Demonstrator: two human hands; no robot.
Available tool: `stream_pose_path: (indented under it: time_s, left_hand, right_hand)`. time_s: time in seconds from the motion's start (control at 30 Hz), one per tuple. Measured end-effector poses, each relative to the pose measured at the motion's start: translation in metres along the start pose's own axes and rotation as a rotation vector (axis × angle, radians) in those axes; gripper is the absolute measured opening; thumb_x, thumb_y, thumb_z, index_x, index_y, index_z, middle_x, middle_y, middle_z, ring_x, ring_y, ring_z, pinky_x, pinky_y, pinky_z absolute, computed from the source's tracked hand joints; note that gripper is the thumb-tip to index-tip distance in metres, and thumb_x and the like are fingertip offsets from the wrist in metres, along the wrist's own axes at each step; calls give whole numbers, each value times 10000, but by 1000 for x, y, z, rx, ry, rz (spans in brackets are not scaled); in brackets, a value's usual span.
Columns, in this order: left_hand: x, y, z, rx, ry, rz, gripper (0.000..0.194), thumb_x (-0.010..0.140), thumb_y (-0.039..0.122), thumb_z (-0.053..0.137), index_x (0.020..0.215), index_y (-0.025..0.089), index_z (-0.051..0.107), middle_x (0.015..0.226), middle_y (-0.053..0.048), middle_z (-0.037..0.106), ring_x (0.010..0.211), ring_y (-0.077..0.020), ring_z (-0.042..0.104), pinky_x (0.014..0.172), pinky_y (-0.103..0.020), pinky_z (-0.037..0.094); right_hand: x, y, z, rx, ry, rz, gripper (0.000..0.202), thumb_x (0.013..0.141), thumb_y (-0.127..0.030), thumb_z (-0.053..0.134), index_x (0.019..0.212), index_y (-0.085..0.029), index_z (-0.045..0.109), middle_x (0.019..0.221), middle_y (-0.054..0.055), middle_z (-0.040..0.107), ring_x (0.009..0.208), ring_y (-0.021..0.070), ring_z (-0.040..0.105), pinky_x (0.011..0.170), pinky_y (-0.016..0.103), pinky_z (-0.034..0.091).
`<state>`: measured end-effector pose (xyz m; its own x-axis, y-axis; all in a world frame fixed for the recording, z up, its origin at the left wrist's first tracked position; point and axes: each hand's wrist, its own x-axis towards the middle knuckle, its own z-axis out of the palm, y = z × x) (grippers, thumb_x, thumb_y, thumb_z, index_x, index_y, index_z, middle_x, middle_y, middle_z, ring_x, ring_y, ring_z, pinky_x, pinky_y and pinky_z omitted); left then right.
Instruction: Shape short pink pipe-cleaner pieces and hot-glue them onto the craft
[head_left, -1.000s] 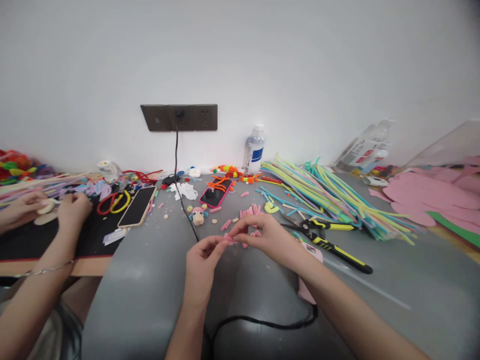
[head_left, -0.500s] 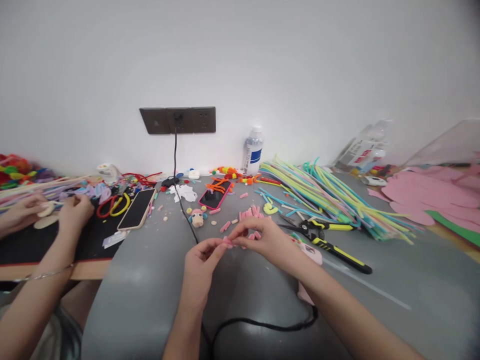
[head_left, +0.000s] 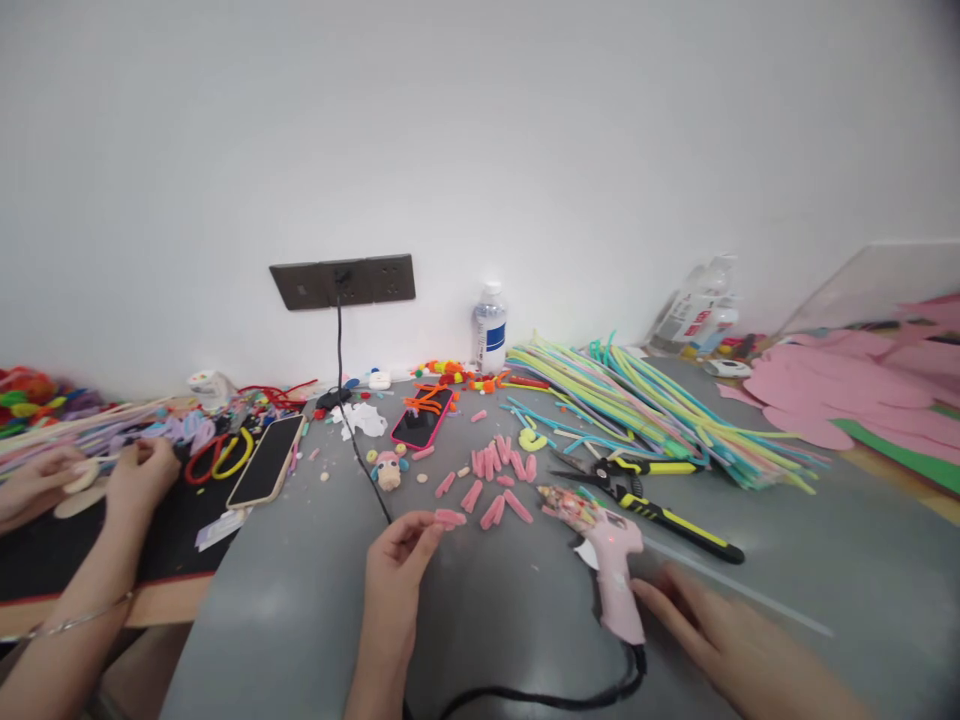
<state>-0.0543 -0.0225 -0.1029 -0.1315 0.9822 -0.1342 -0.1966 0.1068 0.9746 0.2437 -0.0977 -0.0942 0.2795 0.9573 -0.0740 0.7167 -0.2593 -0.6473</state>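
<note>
While a black flexible cable [head_left: 540,697] curves across the smooth grey tabletop [head_left: 300,600] in front, the person's right hand [head_left: 712,630] rests low on the right. Its fingers are loosely bent, the foremost reaching the handle of a pale pink pistol-shaped glue gun [head_left: 619,590]; the hand is not wrapped round it, and whether the fingertip touches cannot be told. The left hand [head_left: 394,560] pinches one short, fuzzy pink strip [head_left: 450,517] between thumb and fingers, held over the table left of the gun.

Just beyond, more short pink pieces [head_left: 491,460] lie scattered, with black-and-yellow-handled pliers [head_left: 660,510] to their right and a small pink-and-blue doll's head [head_left: 388,470] to their left. At far left, another person's hands [head_left: 142,475] hold a pale rounded piece [head_left: 82,477] over a black mat [head_left: 45,555].

Farther back, a dark-screened phone in a bright pink case [head_left: 416,430] bears orange fuzzy bits, and a thick bundle of pastel pipe cleaners [head_left: 637,395] spreads rightward. A clear plastic bottle with a blue-and-white label [head_left: 490,330] stands upright near the plain pale wall [head_left: 525,130], which carries a dark rectangular socket panel [head_left: 375,280].
</note>
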Motion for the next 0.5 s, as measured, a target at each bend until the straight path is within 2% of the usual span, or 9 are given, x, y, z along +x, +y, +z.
stream_pose_path:
  time_s: [0.1, 0.27, 0.4, 0.5]
  left_hand:
    - [2, -3, 1, -4, -19, 10, 291, 664, 440, 829, 759, 171, 774, 706, -37, 719, 696, -164, 622, 654, -236, 484]
    - [4, -5, -1, 9, -9, 29, 299, 658, 445, 835, 742, 166, 767, 713, -38, 726, 682, -163, 627, 654, -244, 493]
    - [3, -6, -3, -6, 30, 32, 321, 632, 458, 845, 731, 164, 762, 718, -38, 733, 685, -161, 630, 661, -243, 494]
    - [2, -8, -4, -20, 29, 40, 310, 655, 451, 838, 758, 166, 768, 736, -39, 743, 719, -165, 641, 692, -241, 498]
  right_hand:
    - [2, 2, 19, -76, -43, 75, 435, 800, -685, 506, 699, -270, 593, 595, 64, 700, 547, 291, 681, 512, 337, 430]
    - [10, -13, 36, -60, 59, 106, 415, 744, -676, 536, 776, -262, 567, 672, 93, 732, 620, 317, 708, 529, 333, 433]
    - [9, -5, 39, 27, 107, 73, 366, 724, -625, 542, 734, -259, 551, 521, 21, 627, 473, 244, 609, 504, 313, 421]
    - [4, 0, 39, 205, 161, 34, 342, 726, -585, 591, 745, -245, 558, 537, 11, 624, 468, 209, 580, 492, 292, 439]
